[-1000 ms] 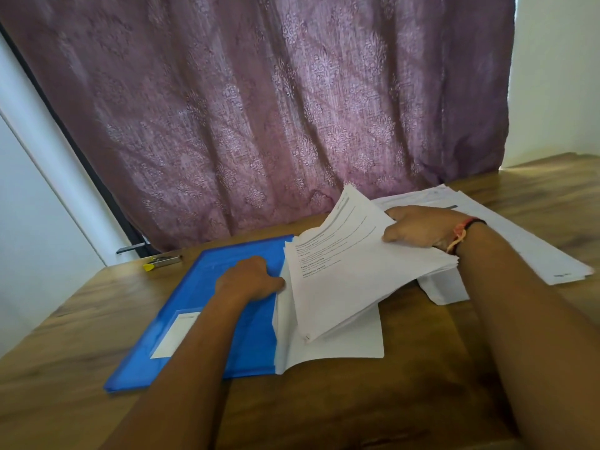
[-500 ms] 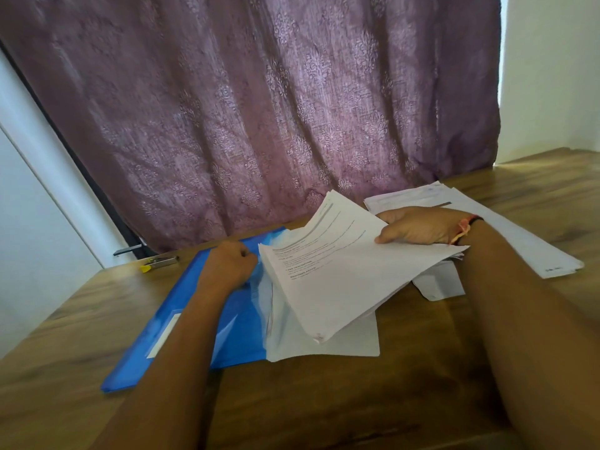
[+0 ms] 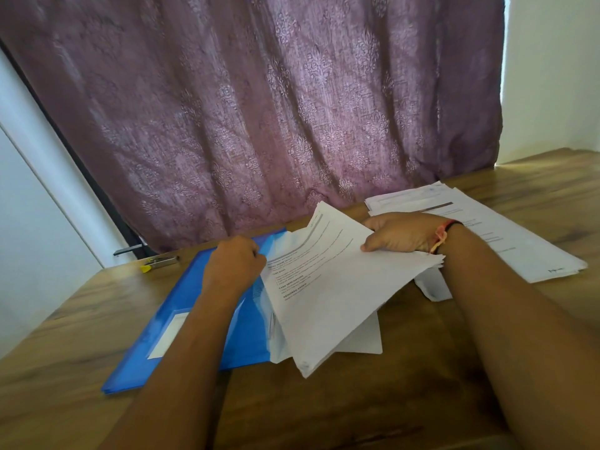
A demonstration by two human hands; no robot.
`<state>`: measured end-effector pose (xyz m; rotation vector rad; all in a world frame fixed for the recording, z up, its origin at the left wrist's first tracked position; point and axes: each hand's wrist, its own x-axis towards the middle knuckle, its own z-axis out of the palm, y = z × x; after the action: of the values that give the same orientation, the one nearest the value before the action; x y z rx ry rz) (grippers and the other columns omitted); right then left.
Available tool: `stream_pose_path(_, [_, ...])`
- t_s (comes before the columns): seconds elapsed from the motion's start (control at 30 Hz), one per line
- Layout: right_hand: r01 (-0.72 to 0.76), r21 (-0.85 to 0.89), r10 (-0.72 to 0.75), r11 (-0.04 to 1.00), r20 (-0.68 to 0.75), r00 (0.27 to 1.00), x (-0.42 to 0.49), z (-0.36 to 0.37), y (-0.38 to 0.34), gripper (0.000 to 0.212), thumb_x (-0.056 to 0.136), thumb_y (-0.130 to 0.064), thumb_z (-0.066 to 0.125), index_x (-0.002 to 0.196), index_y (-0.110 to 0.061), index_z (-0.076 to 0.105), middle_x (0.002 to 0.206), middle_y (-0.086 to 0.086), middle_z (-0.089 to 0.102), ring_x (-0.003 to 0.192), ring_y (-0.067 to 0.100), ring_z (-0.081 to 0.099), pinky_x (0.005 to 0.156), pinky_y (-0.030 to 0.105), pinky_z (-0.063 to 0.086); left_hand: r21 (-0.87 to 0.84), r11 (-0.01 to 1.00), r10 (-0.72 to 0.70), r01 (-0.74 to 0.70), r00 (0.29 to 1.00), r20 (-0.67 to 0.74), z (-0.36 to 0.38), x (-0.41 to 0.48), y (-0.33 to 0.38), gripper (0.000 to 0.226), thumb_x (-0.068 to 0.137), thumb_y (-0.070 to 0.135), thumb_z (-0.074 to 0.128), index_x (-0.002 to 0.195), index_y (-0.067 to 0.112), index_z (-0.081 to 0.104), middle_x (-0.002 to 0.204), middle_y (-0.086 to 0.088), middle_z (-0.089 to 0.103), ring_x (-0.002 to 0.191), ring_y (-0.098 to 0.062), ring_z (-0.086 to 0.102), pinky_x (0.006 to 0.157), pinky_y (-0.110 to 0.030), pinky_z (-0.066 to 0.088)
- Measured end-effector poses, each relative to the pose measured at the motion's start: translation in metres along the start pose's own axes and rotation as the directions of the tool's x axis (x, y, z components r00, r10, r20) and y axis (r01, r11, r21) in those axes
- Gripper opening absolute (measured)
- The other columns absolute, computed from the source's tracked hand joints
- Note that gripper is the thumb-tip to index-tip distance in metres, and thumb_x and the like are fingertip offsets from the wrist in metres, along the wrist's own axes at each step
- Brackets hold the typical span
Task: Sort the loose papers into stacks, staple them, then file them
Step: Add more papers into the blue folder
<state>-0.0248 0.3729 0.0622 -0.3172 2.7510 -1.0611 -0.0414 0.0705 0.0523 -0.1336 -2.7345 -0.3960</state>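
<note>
The sheaf of papers (image 3: 341,293) is light and limp. It is several white printed sheets, with black headings and lines of text on the top page, held skewed above the middle of the surface (image 3: 422,401) with its near corner drooping toward the near edge. Held by one edge it will likely sag and fan out, so it is best taken along a short side, thumb over and fingers beneath, with the free end guided.

That is how the right hand (image 3: 401,233) has it: the grip pinches the far right edge, thumb on top, the other fingers hidden below. The left hand (image 3: 235,264) sits on the blue folder (image 3: 194,323), fingers curled at its open right edge. The grip seems to pinch the thin plastic cover, though the fingertips are hidden.

The folder looks glossy and flexible — probably slippery. It lies toward the left edge with white sheets poking from it. A second stack of papers (image 3: 526,248) rests near the far right corner.
</note>
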Motion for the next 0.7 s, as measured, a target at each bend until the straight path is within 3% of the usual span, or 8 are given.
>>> stream_pose_path(0.07, [-0.006, -0.019, 0.005, 1.000, -0.051, 0.999, 0.002, 0.004, -0.003, 0.032, 0.096, -0.027, 0.060, 0.127, -0.018, 0.064, 0.124, -0.002, 0.064, 0.106, 0.017, 0.060, 0.097, 0.034, 0.045, 0.005, 1.000, 0.013, -0.013, 1.000, 0.009, 0.001, -0.001, 0.003, 0.026, 0.089, 0.014, 0.061, 0.064, 0.016, 0.054, 0.063, -0.003, 0.050, 0.058, -0.015, 0.047, 0.055, -0.030, 0.039])
stream_pose_path(0.13, [-0.028, -0.052, 0.023, 0.998, -0.101, 0.995, 0.005, 0.008, -0.005, 0.031, 0.094, -0.025, 0.061, 0.123, -0.014, 0.066, 0.121, 0.002, 0.065, 0.104, 0.020, 0.060, 0.093, 0.036, 0.046, 0.009, 1.000, 0.024, -0.024, 0.999, 0.034, 0.002, -0.001, 0.005, 0.012, 0.090, 0.016, 0.063, 0.085, 0.018, 0.073, 0.082, -0.007, 0.067, 0.074, -0.020, 0.062, 0.069, -0.034, 0.051])
stream_pose_path(0.27, [-0.062, -0.016, 0.058, 0.998, -0.177, 0.982, 0.011, 0.018, -0.008, 0.026, 0.092, -0.021, 0.060, 0.114, -0.008, 0.066, 0.112, 0.007, 0.066, 0.087, 0.017, 0.058, 0.073, 0.029, 0.045, 0.035, 0.998, 0.045, -0.047, 0.998, 0.051, 0.003, -0.002, 0.005, 0.028, 0.090, 0.021, 0.064, 0.115, 0.021, 0.076, 0.110, -0.004, 0.075, 0.097, -0.026, 0.069, 0.085, -0.040, 0.058])
stream_pose_path(0.37, [-0.014, 0.121, 0.044, 0.993, -0.247, 0.968, 0.016, 0.025, -0.010, 0.031, 0.091, -0.015, 0.058, 0.121, -0.016, 0.065, 0.113, 0.003, 0.065, 0.083, 0.010, 0.057, 0.070, 0.022, 0.045, 0.028, 0.998, 0.055, -0.057, 0.996, 0.069, 0.005, -0.004, 0.006, 0.029, 0.087, 0.022, 0.067, 0.114, 0.023, 0.077, 0.113, -0.002, 0.075, 0.103, -0.026, 0.068, 0.089, -0.040, 0.057])
stream_pose_path(0.5, [0.054, 0.216, 0.011, 0.975, -0.289, 0.957, 0.018, 0.034, -0.013, 0.033, 0.092, -0.012, 0.055, 0.123, -0.021, 0.065, 0.114, -0.001, 0.066, 0.085, 0.008, 0.059, 0.068, 0.019, 0.045, 0.039, 0.997, 0.067, -0.071, 0.994, 0.092, 0.006, -0.005, 0.008, 0.016, 0.085, 0.023, 0.069, 0.096, 0.034, 0.074, 0.102, -0.002, 0.075, 0.097, -0.026, 0.069, 0.086, -0.041, 0.058])
stream_pose_path(0.7, [0.100, 0.259, -0.001, 0.961, -0.356, 0.934, 0.017, 0.043, -0.020, 0.028, 0.089, -0.011, 0.057, 0.113, -0.021, 0.066, 0.114, 0.001, 0.068, 0.101, 0.021, 0.065, 0.083, 0.027, 0.051, 0.058, 0.995, 0.071, -0.077, 0.992, 0.109, 0.011, -0.003, 0.007, 0.027, 0.087, 0.025, 0.068, 0.112, 0.025, 0.077, 0.109, -0.002, 0.074, 0.101, -0.026, 0.068, 0.086, -0.040, 0.058])
